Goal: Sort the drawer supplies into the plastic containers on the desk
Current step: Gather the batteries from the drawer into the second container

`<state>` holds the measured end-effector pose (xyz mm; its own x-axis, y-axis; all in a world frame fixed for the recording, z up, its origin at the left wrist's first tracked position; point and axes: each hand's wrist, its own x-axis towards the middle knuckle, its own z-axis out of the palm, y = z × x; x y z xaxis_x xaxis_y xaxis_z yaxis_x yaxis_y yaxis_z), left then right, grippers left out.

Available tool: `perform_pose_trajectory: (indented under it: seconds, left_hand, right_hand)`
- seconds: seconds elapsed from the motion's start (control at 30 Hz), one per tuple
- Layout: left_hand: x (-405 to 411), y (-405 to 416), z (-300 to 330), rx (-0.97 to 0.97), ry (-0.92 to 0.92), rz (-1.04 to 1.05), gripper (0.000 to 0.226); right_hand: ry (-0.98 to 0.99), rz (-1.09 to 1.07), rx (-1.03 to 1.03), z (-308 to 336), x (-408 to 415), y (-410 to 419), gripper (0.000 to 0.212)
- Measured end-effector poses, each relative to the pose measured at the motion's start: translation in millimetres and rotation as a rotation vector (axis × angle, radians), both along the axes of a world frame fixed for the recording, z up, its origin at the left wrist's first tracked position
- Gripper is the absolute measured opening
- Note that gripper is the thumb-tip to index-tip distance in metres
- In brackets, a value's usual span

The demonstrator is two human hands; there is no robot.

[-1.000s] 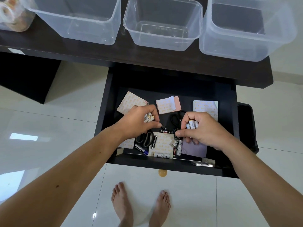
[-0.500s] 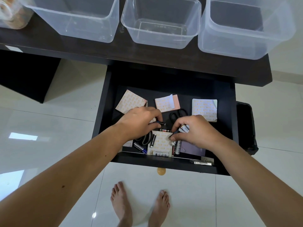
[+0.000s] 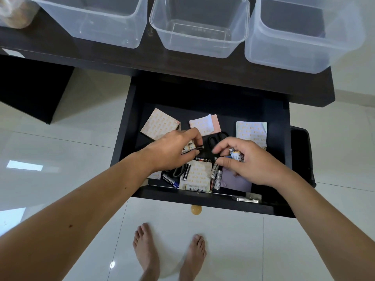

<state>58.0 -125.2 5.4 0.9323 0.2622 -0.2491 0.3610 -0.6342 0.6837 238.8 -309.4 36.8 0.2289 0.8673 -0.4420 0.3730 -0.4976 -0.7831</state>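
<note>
While both hands reach into the drawer [image 3: 129, 126], the left hand [image 3: 172, 151] pinching batteries [image 3: 189, 148] and the right hand [image 3: 243, 161] clutching several more, an overfull grip could spill some among the loose ones along the front edge; the containers [image 3: 200, 27] stand empty on the desk [image 3: 101, 55].

both bare arms reaching forward and down, left hand [image 3: 172, 150] curling palm-down, fingers pinching closed around a few small cylinders, right hand [image 3: 245, 161] gripping a bundle too, index finger poking out, bare feet [image 3: 168, 254] standing below
</note>
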Motion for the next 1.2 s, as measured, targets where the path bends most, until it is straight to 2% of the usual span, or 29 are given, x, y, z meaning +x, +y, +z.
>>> perform_pose_trajectory:
  seconds: [0.07,0.17,0.23,0.3,0.37,0.47,0.63,0.77,0.93,1.2]
  left_hand:
    - [0.5,-2.2,0.2,0.011,-0.014,-0.057,0.03]
    - [-0.5,-2.6,0.4,0.078,0.023,-0.129,0.021]
    - [-0.6,-2.4,0.9,0.11,0.05,-0.138,0.014]
    - [0.3,-3.7,2.4,0.143,0.042,-0.126,0.02]
    - [2.1,-5.1,4.2,0.178,0.036,-0.118,0.021]
    - [5.4,-5.1,6.6,0.195,0.085,-0.094,0.022]
    - [12.3,-8.9,10.4,0.259,0.223,-0.122,0.034]
    - [15.0,-12.2,11.3,0.28,0.257,-0.108,0.04]
    - [17.8,-13.3,12.3,0.253,0.298,-0.07,0.038]
    - [19.6,-12.2,11.4,0.244,0.294,-0.082,0.032]
  right_hand:
    - [0.026,0.039,-0.011,-0.9,0.0,-3.5,0.021]
    - [-0.031,0.041,-0.032,-1.6,-2.4,-3.9,0.003]
    - [-0.072,0.024,-0.05,-5.3,-4.6,-3.3,0.018]
    - [-0.123,-0.008,-0.059,-9.9,-5.4,-2.1,0.029]
    - [-0.186,-0.001,-0.058,-15.1,-4.6,-0.5,0.031]
    - [-0.189,0.063,-0.053,-18.0,-2.4,0.8,0.021]
    - [-0.254,0.161,-0.046,-18.8,-0.5,0.1,0.037]
    - [-0.374,0.263,-0.021,-18.6,-1.3,4.0,0.029]
    - [-0.413,0.372,-0.027,-17.2,-4.1,3.4,0.02]
    - [-0.224,0.005,0.055,1.5,-1.5,-5.0,0.017]
